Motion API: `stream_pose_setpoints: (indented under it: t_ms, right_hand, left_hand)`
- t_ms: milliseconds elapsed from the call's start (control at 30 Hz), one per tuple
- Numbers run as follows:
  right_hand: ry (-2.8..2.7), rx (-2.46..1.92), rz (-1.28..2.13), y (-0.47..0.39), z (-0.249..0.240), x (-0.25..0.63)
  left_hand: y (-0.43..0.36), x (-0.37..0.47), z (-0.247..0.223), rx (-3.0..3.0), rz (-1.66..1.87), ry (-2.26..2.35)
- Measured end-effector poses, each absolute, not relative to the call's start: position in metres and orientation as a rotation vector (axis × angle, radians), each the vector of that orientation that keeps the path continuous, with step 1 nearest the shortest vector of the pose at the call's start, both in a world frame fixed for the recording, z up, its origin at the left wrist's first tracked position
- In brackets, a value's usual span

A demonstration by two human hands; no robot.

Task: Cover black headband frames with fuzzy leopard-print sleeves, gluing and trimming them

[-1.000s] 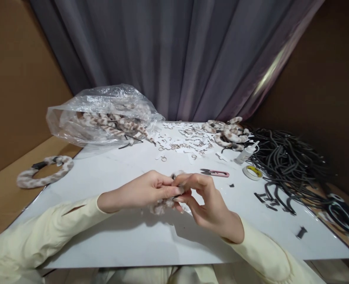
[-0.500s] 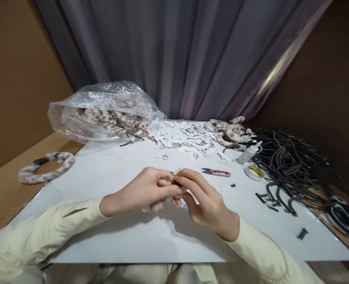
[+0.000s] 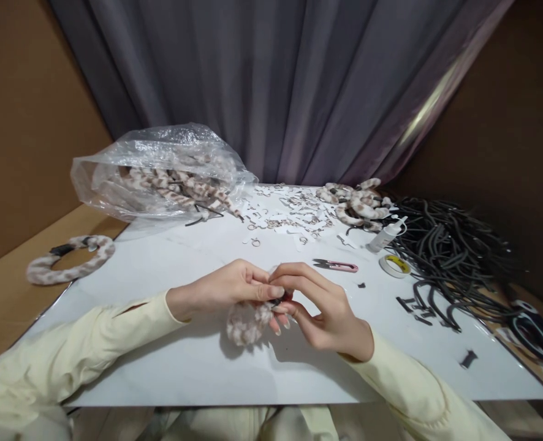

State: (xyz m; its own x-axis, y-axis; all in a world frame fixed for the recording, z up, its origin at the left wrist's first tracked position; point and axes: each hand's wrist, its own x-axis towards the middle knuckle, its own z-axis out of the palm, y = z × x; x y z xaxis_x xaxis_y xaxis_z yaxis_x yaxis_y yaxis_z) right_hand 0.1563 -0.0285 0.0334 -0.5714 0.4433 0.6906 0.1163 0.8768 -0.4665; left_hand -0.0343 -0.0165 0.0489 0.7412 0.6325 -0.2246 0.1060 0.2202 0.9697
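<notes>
While scanning left to right, counted one ring (image 3: pixel 76 271), one bag (image 3: pixel 147 144), one left hand (image 3: pixel 225 286) pinching one loop (image 3: pixel 246 326) above the table (image 3: pixel 198 383); saw more loop than a second ago, probably easing access to its dark end (image 3: pixel 278 301); then counted one right hand (image 3: pixel 333 305) touching that end with unclear grip, one cutter (image 3: pixel 338 266), one bottle (image 3: pixel 384 237), one tape (image 3: pixel 386 269), one spool (image 3: pixel 469 359).

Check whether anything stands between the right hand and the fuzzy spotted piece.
Nothing visible does. The right hand is at the fuzzy spotted piece, which the left hand holds; exact contact is partly hidden. The pink snips lie apart, beyond the hands.
</notes>
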Motion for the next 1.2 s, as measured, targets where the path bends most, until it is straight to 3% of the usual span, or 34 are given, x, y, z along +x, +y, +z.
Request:
stream_pose_setpoints:
  t_ms: [467, 667, 833, 967, 1100, 1200]
  right_hand:
    - [-2.227, -0.391, 0.431, -0.020, 0.032, 0.161]
    - [-1.965, -0.651, 0.372, -0.021, 0.033, 0.159]
    - [-2.030, -0.916, 0.925, -0.023, 0.027, 0.148]
    - [-2.049, -0.875, 1.407, -0.021, 0.018, 0.141]
    - [-2.186, -0.873, 1.009, -0.014, 0.009, 0.142]
    - [-2.254, -0.885, 0.909, -0.008, 0.005, 0.144]
  left_hand:
    - [-0.022, -0.031, 0.050, 1.505, 0.616, 0.813]
    - [-0.019, -0.031, 0.043, 1.408, 0.774, 0.913]
    - [-0.020, -0.029, 0.042, 1.344, 0.877, 0.938]
    - [-0.021, -0.031, 0.049, 1.332, 0.785, 0.917]
    - [-0.015, -0.034, 0.051, 1.123, 0.679, 0.859]
    - [-0.009, -0.033, 0.041, 0.974, 0.715, 0.888]
